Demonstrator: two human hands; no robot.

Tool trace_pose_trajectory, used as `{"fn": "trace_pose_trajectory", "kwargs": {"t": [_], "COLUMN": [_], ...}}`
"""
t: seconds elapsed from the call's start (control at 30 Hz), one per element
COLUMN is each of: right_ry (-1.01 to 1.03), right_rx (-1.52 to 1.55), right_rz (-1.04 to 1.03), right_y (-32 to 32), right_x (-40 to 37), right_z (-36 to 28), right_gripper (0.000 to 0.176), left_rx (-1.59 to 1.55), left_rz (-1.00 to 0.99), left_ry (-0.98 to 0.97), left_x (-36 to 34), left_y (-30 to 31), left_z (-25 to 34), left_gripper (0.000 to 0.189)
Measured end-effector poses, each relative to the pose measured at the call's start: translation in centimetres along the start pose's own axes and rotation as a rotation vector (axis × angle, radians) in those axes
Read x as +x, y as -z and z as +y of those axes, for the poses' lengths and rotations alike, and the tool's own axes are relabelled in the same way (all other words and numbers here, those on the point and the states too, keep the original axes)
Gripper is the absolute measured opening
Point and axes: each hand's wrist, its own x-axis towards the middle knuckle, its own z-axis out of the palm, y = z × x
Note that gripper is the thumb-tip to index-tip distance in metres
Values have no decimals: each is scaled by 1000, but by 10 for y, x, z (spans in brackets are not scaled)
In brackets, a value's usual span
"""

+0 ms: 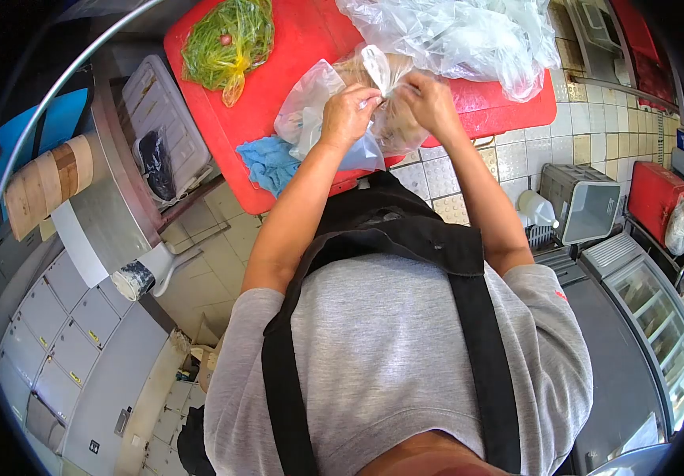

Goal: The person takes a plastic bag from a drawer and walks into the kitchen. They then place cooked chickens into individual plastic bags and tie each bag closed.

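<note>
Pinching one bag (pixel 393 135), two hands (pixel 347 113) (pixel 431 103)

A clear plastic bag (pixel 396 127) of pale brown food sits upright at the near edge of a red board (pixel 294 47). Its neck is gathered into a twisted tuft, pinched between the left hand (pixel 348 111) and right hand (pixel 431 99).

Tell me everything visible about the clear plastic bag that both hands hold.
The clear plastic bag is thin, transparent and crinkled, with brownish contents too blurred to identify. Its neck is gathered into a tuft that stands up between the hands. The left hand and the right hand both pinch this neck. The bag lies over the near edge of the red board, beside a blue cloth.
</note>
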Motion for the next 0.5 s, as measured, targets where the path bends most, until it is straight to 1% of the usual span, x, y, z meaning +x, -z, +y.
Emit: {"fn": "trace_pose_trajectory", "kwargs": {"t": [0.1,0.13,0.23,0.33,0.37,0.47,0.5], "right_ry": [57,78,-67,-123,91,-201,-140], "right_rx": [-31,-50,14,450,556,1019,795], "right_rz": [44,55,11,-538,-452,-382,-318], "right_y": [-2,-2,8,42,38,50,46], "right_x": [19,24,40,33,27,24,24], "right_z": [6,6,5,-9,-2,6,5], "right_gripper": [17,16,19,24,26,29,25], "left_rx": [3,-11,-35,-20,-7,-9,-16], "left_rz": [14,5,1,18,26,67,82], "left_ry": [-36,-18,27,30,22,19,20], "left_x": [1,0,-3,-4,-4,-5,-4], "left_y": [1,1,1,1,1,1,1], "left_z": [-3,-2,-2,-3,-3,2,3], "left_gripper": [14,14,14,14,14,13,12]}}
